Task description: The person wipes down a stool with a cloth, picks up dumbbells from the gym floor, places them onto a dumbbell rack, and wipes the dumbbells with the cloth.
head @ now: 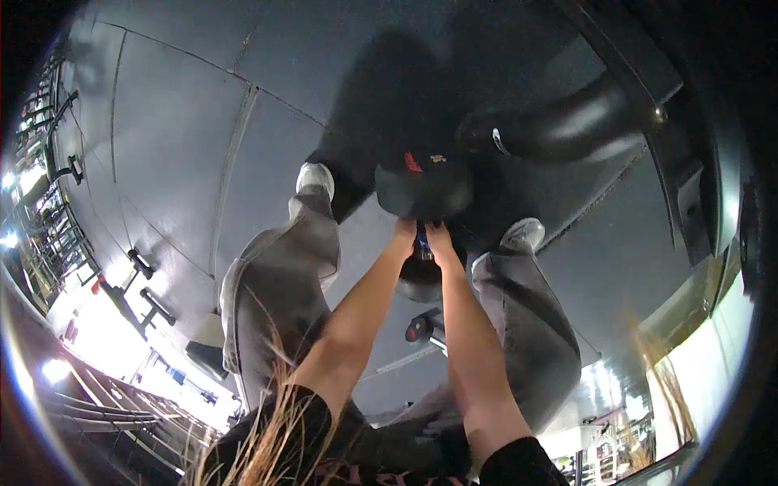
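My left hand point(406, 236) and my right hand point(439, 238) are close together between my spread legs. Both grip a large black dumbbell at its middle. One round head point(423, 191), with red and pale markings, lies just beyond my fingers. The other head point(420, 279) shows between my forearms, on the side nearer my body. A bit of the blue-and-silver handle point(423, 246) is visible between the hands. Most of my fingers are hidden by the dumbbell. Whether it touches the floor I cannot tell.
Another dumbbell point(419, 328) is on the dark mat floor point(176, 121), partly behind my right forearm. A black padded cylinder point(565, 124) juts in from equipment at the right. My white shoes point(316, 179) stand wide apart. Gym machines point(137, 285) and racks line the left.
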